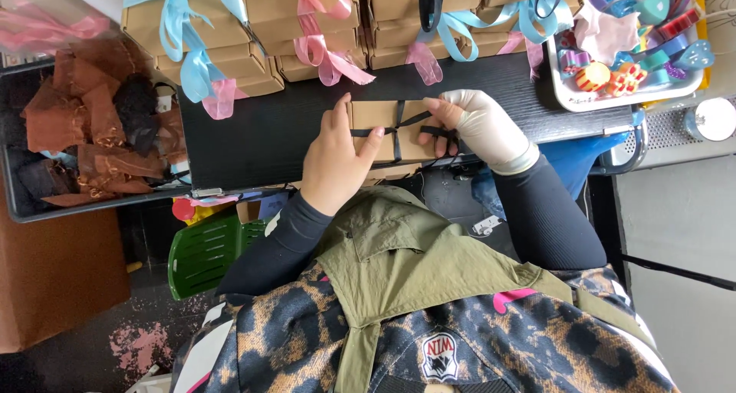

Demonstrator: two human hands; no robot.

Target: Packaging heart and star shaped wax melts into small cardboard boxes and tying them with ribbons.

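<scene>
A small brown cardboard box [377,115] lies on the black tabletop [253,136] near its front edge, with a thin black ribbon [399,124] crossed over its lid. My bare left hand [336,163] rests on the box's left side, thumb and fingers pinching the ribbon against the lid. On the box's right side, my right hand [483,128], in a white glove, grips the ribbon's other end. Part of the box is hidden under both hands.
Stacks of brown boxes [268,25] tied with blue and pink ribbon bows line the table's far side. A white tray [567,94] of colourful small items sits at the right. At the left, a dark bin [23,201] holds brown fabric pouches. A green stool [203,255] stands below.
</scene>
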